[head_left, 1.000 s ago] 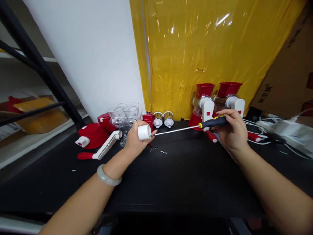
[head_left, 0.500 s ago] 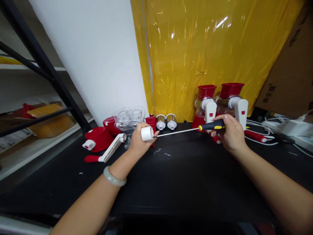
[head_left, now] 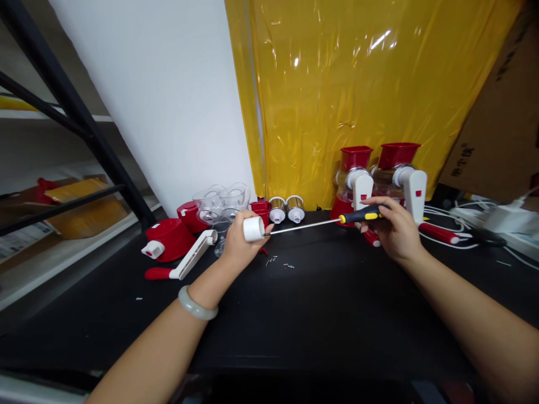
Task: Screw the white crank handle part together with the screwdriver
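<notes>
My left hand point(head_left: 240, 241) is closed around a part whose white cylindrical end point(head_left: 253, 229) sticks out; the rest of the part is hidden by my fingers. My right hand point(head_left: 393, 229) grips the dark blue and yellow handle of a long screwdriver point(head_left: 307, 226). The shaft runs left, nearly level, and its tip meets the part at my left fingertips. Several small screws point(head_left: 288, 266) lie on the black table point(head_left: 328, 314) below the shaft. Behind my left hand stand clear plastic pieces point(head_left: 229, 199) and a small red piece point(head_left: 261, 210).
Left on the table are a red base point(head_left: 170, 238) and a white crank handle point(head_left: 193, 255) with a red grip. Two metal grater drums point(head_left: 295, 209) stand at the back. Two assembled red-and-white rotary graters point(head_left: 399, 163) stand behind my right hand, with white cables point(head_left: 450, 216) beside them.
The screwdriver's handle has shifted slightly left and turned, showing more yellow. My right fingers have changed their hold on it. My left hand keeps its place.
</notes>
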A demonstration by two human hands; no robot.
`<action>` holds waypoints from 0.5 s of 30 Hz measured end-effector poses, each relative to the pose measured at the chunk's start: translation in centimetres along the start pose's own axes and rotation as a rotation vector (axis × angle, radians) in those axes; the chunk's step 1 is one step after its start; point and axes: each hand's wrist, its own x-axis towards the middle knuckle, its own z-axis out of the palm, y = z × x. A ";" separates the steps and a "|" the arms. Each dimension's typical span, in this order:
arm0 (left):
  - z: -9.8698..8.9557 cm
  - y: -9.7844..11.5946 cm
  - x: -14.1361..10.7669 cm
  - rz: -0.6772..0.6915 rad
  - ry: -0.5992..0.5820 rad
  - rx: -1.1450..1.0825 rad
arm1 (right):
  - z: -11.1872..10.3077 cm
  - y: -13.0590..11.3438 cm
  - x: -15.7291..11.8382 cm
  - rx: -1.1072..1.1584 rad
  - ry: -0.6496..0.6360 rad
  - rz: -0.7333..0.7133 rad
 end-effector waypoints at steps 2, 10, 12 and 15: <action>0.0 -0.2 -0.1 -0.017 -0.007 -0.001 | 0.1 -0.1 0.0 0.003 0.005 0.015; 0.0 -0.6 0.0 -0.049 -0.004 -0.033 | 0.1 0.0 -0.1 -0.024 -0.016 0.032; 0.1 -0.5 0.0 -0.049 -0.005 -0.025 | -0.1 0.2 -0.1 -0.051 -0.012 0.058; 0.1 -0.4 -0.1 -0.050 -0.002 -0.001 | -0.4 0.4 0.0 -0.102 0.002 0.108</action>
